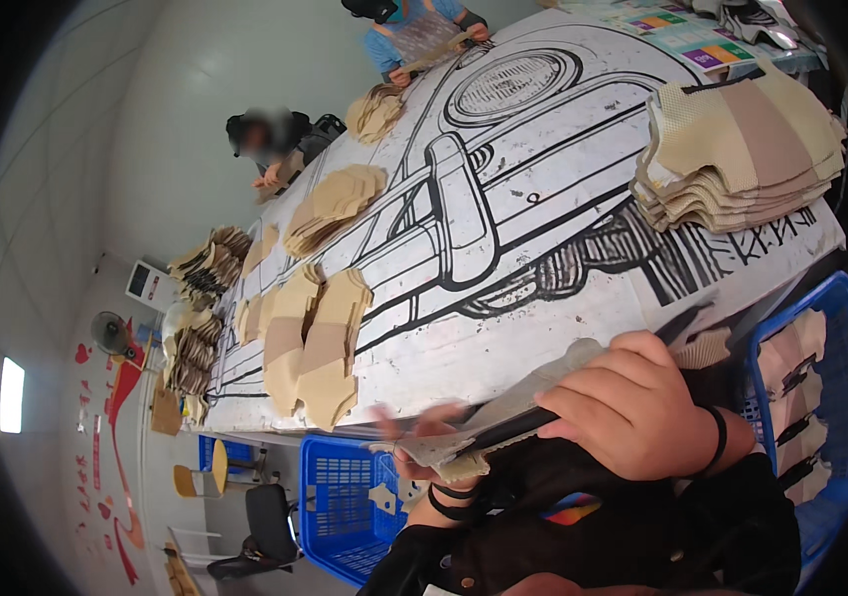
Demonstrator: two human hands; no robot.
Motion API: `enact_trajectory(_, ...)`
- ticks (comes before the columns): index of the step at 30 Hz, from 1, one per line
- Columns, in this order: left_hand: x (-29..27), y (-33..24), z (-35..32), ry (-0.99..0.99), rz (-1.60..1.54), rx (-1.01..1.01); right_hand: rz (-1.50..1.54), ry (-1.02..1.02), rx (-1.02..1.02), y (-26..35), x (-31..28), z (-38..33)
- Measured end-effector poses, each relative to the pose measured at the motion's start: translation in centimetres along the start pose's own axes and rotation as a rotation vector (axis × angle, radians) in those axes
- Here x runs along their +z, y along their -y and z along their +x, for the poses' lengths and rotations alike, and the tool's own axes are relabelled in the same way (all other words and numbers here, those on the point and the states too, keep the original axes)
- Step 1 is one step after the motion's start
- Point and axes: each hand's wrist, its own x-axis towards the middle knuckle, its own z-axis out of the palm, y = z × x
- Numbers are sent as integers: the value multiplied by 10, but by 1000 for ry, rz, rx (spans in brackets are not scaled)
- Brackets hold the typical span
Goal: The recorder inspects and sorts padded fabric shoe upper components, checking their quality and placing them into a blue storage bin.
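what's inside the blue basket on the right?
The blue basket holds beige cut fabric pieces with dark clips or edges, stacked roughly upright. Its lower part is hidden behind the person's right hand and dark sleeve.

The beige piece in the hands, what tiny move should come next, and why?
Probably slide it forward onto the table. The right hand and left hand grip the flat beige piece at the table's near edge, and similar pieces already sit in a pile just ahead, so laying it there seems the natural small step.
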Motion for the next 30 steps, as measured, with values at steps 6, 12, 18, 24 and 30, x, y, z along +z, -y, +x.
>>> enact_trajectory(6, 24, -29, 71, -299, 774, 665, -199, -105, -12, 3, -2, 0)
enact_trajectory(12, 8, -71, 99, 27, 911, 856, -291, -112, 3, 4, 1, -1)
enact_trajectory(18, 4, -74, 95, 238, 579, 613, -280, -86, -3, 5, 5, -2)
enact_trajectory(24, 11, -74, 94, 242, 557, 589, -307, -91, -3, 3, 11, -2)
enact_trajectory(30, 12, -71, 99, 314, 467, 553, -328, -68, 5, 1, 15, -4)
